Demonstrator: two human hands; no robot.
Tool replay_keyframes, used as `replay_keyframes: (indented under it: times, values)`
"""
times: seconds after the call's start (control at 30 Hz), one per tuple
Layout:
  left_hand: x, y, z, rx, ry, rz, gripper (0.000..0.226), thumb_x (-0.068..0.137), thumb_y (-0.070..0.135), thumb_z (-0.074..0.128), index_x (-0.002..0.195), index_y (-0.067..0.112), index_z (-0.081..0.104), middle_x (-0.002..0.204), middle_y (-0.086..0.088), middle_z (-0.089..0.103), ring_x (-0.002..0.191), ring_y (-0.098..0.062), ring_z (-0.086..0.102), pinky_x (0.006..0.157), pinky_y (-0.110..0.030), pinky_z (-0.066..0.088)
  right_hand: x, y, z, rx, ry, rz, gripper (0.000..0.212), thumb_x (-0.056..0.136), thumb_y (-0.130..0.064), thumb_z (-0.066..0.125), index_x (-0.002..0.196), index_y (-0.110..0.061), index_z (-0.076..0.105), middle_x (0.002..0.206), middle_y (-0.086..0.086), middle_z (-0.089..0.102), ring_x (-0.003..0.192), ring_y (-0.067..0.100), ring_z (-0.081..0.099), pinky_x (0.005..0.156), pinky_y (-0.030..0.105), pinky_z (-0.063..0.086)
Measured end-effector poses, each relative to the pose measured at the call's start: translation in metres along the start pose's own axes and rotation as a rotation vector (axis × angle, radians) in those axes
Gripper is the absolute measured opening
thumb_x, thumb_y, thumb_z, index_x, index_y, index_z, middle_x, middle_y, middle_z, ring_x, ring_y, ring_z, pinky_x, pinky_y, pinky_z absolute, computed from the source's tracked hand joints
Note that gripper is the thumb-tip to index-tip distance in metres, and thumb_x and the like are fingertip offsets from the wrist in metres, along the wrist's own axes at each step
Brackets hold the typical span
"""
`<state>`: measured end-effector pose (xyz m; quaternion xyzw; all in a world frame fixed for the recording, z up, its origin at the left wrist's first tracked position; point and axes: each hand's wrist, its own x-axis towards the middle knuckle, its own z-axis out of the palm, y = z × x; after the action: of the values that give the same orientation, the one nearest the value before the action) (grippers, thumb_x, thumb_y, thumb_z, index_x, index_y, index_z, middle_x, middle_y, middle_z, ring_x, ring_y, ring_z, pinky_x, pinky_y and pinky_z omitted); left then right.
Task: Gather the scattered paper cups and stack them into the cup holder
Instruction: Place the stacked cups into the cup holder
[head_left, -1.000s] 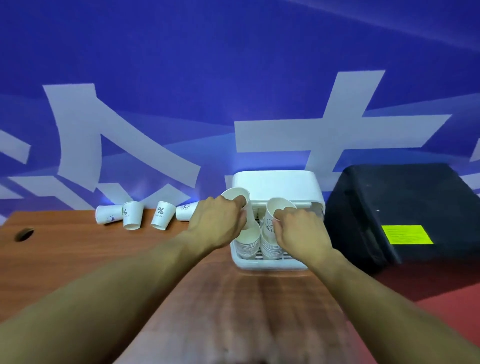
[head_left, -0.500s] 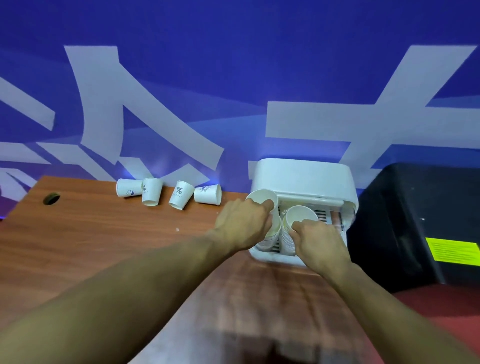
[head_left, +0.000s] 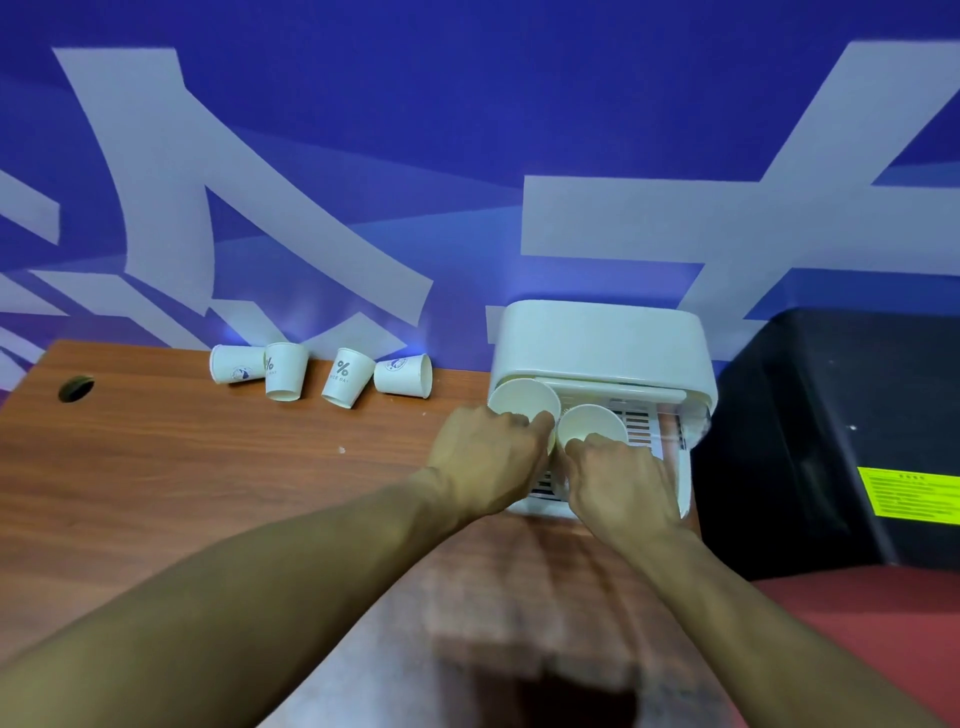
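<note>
- holding one cup each, both hands sit at the open front of the holder (head_left: 597, 338), which stands at the back right of the table (head_left: 156, 467) against the blue wall (head_left: 467, 130).
- left hand (head_left: 488, 457): grip clamped on the left cup (head_left: 522, 397), fingers curled over its near rim; the cup is mouth up at the holder's left front.
- right hand (head_left: 623, 478): grip clamped on the right cup (head_left: 592, 421), mouth up, just beside the left cup; the hands hide what is under both.
- four loose cups lie in a row at the back of the table, left of the holder and well apart from the hands: end cup (head_left: 236, 365) on its side, second cup (head_left: 284, 371) mouth down and touching it, third cup (head_left: 345, 376) mouth down and tilted, fourth cup (head_left: 405, 375) on its side, mouth toward the holder.
- black box (head_left: 831, 415) with a yellow label (head_left: 909, 491) is right of the holder; a hole (head_left: 76, 388) is in the table's far left.
</note>
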<state>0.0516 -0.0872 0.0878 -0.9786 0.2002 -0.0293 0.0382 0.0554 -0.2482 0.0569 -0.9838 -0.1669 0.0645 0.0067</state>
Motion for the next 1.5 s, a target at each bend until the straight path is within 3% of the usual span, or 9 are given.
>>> replay_keyframes:
  times: [0.1,0.3,0.53,0.67,0.8,1.0,1.13,1.2,1.5]
  values:
    - [-0.003,0.001,0.006,0.003,0.001,0.025,0.025,0.069,0.024,0.075,0.068,0.019,0.051,0.046,-0.001,0.052,0.031,-0.029,0.043,0.049,-0.018,0.002,0.002,-0.001,0.003,0.011,0.000,0.021,0.018,0.092,-0.030,0.049,0.088,-0.020,0.063,0.083,0.001,0.060,0.071,0.032,0.064,0.049,0.028,0.023]
    - [-0.006,-0.002,0.007,0.005,-0.019,0.041,0.024,0.070,0.028,0.075,0.068,0.020,0.053,0.047,-0.001,0.053,0.032,-0.028,0.046,0.046,-0.020,0.012,-0.003,0.001,0.013,0.121,-0.006,0.057,0.032,0.100,-0.035,0.036,0.095,-0.019,0.063,0.093,0.002,0.061,0.085,0.033,0.063,0.062,0.033,0.039]
    - [-0.009,-0.003,0.016,0.023,-0.049,0.030,0.022,0.071,0.029,0.073,0.071,0.021,0.053,0.049,0.000,0.055,0.034,-0.026,0.047,0.051,-0.021,-0.003,0.004,0.001,0.018,0.145,-0.011,0.071,0.036,0.101,-0.039,0.036,0.095,-0.017,0.064,0.095,0.003,0.062,0.088,0.030,0.063,0.066,0.032,0.042]
    - [-0.011,-0.003,0.027,0.000,-0.055,0.072,0.006,0.088,0.026,0.056,0.090,0.022,0.053,0.073,-0.003,0.065,0.057,-0.032,0.059,0.046,-0.027,0.005,0.002,0.001,0.018,0.156,-0.007,0.088,0.037,0.102,-0.040,0.036,0.096,-0.017,0.064,0.097,0.003,0.061,0.088,0.029,0.062,0.064,0.031,0.036]
    - [-0.008,-0.004,0.035,-0.103,-0.147,0.067,0.012,0.098,0.023,0.044,0.105,0.023,0.053,0.095,-0.007,0.066,0.079,-0.038,0.060,0.053,-0.033,0.026,0.000,0.001,0.019,0.159,0.009,0.094,0.037,0.102,-0.041,0.036,0.096,-0.017,0.064,0.096,0.003,0.061,0.086,0.028,0.062,0.063,0.031,0.037]
    - [-0.010,-0.008,0.053,-0.280,-0.189,0.037,0.013,0.095,0.022,0.041,0.096,0.023,0.054,0.093,-0.009,0.065,0.080,-0.037,0.058,0.059,-0.034,0.034,0.002,0.001,0.024,0.196,0.023,0.094,0.036,0.101,-0.039,0.039,0.094,-0.015,0.064,0.094,0.004,0.061,0.084,0.030,0.061,0.062,0.031,0.036]
    - [-0.005,-0.007,0.056,-0.338,-0.172,0.000,0.014,0.095,0.022,0.044,0.081,0.026,0.043,0.092,-0.010,0.067,0.078,-0.035,0.056,0.059,-0.032,0.030,0.007,0.000,0.025,0.160,0.019,0.078,0.036,0.102,-0.039,0.037,0.097,-0.016,0.064,0.097,0.005,0.061,0.086,0.030,0.061,0.063,0.031,0.031]
    - [-0.003,-0.007,0.055,-0.326,-0.178,-0.011,0.014,0.093,0.018,0.046,0.081,0.025,0.043,0.093,-0.010,0.067,0.076,-0.032,0.051,0.060,-0.031,0.025,0.009,0.000,0.024,0.119,0.017,0.066,0.036,0.102,-0.038,0.036,0.099,-0.016,0.064,0.100,0.005,0.062,0.088,0.029,0.062,0.063,0.031,0.030]
    - [-0.007,-0.008,0.059,-0.392,-0.187,-0.039,0.014,0.093,0.021,0.048,0.080,0.026,0.044,0.093,-0.007,0.067,0.083,-0.033,0.059,0.060,-0.030,0.027,0.008,-0.003,0.024,0.108,-0.016,0.107,0.034,0.101,-0.037,0.039,0.096,-0.015,0.064,0.099,0.005,0.062,0.088,0.031,0.062,0.064,0.032,0.033]
